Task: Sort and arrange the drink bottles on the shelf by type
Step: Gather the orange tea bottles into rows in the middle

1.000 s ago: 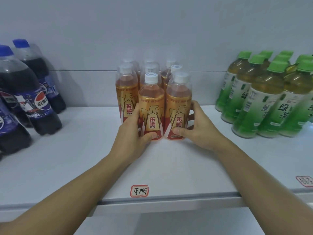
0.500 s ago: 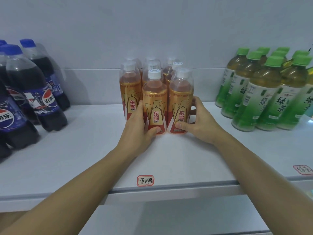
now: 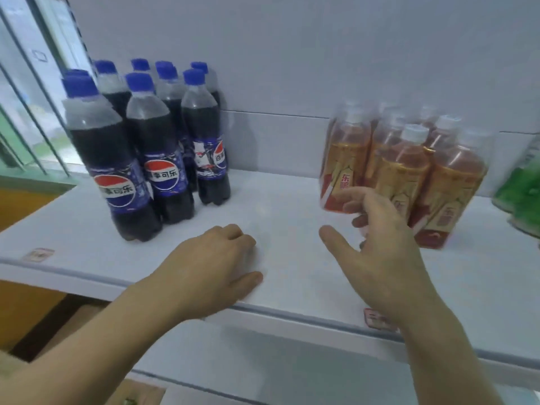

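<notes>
Several orange energy-drink bottles (image 3: 409, 168) with white caps stand bunched at the right of the white shelf (image 3: 280, 211). Several dark cola bottles (image 3: 152, 147) with blue caps stand grouped at the left. A sliver of green tea bottles (image 3: 523, 194) shows at the right edge. My left hand (image 3: 213, 267) hovers low over the shelf's front, fingers loosely curled, holding nothing. My right hand (image 3: 380, 244) is spread open just in front of the orange bottles, apart from them, fingers relaxed.
A red-bordered label (image 3: 377, 318) sticks to the shelf's front edge under my right wrist, and a faint one (image 3: 39, 254) sits at the left. A glass frame (image 3: 32, 112) stands behind the cola. The white wall backs the shelf.
Both hands have let go of the orange bottles and drawn back toward the shelf's front. The view has swung left, bringing the whole cola group into sight.
</notes>
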Demonstrator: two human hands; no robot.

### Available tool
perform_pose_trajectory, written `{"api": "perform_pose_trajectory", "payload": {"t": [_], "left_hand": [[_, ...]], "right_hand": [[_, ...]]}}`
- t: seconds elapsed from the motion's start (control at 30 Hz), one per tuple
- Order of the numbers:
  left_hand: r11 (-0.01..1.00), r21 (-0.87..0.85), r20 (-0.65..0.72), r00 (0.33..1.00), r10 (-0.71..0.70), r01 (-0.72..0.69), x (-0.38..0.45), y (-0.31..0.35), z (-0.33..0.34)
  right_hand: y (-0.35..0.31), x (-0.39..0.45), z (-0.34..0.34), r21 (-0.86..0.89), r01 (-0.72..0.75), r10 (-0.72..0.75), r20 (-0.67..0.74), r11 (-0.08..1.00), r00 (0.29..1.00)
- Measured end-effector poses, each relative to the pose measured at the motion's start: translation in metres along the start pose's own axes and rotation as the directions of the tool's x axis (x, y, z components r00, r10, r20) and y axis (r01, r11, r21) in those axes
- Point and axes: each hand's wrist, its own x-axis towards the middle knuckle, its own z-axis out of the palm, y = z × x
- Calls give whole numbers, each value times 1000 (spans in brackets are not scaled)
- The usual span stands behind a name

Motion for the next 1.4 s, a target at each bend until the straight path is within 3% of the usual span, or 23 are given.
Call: {"api": "perform_pose_trajectory", "payload": {"t": [0.3,0.4,0.47,0.53,0.63,0.73,0.87,0.97,1.17,1.4], "left_hand": [[976,-92,98,978,-187,196,-65,-149,-28],[967,-132,34,976,-214,216,-70,-206,-28],[937,-268,-40,969,-243,224,-62,-241,-24],[851,-475,-108,945,-310,225,-44,-267,-22],[584,-789,-97,900,-424,190,-6,-286,-27],[460,-880,-84,911,-403,123,29,-297,-29],[471,-880,-123,928,-352,62,47,-303,-19],[505,-863,-211,900,-381,12,42,-304,-12],[601,-797,-430,764,-481,-70,-7,-311,-2],[664,-723,-624,591,-511,-190,-82,-292,2]], "right_hand": [[-152,3,143,121,170,-196,259,978,946],[-187,5,182,169,216,-254,255,962,933],[-206,8,205,172,216,-256,254,961,933],[-219,11,225,156,214,-247,239,964,939],[-228,15,242,142,156,-186,228,977,956],[-229,16,247,126,119,-142,193,985,971],[-228,18,248,201,110,-134,106,973,985],[-227,19,250,249,118,-130,31,961,991],[-243,28,269,269,155,-159,-8,950,987],[-294,35,300,269,329,-343,6,905,939]]}}
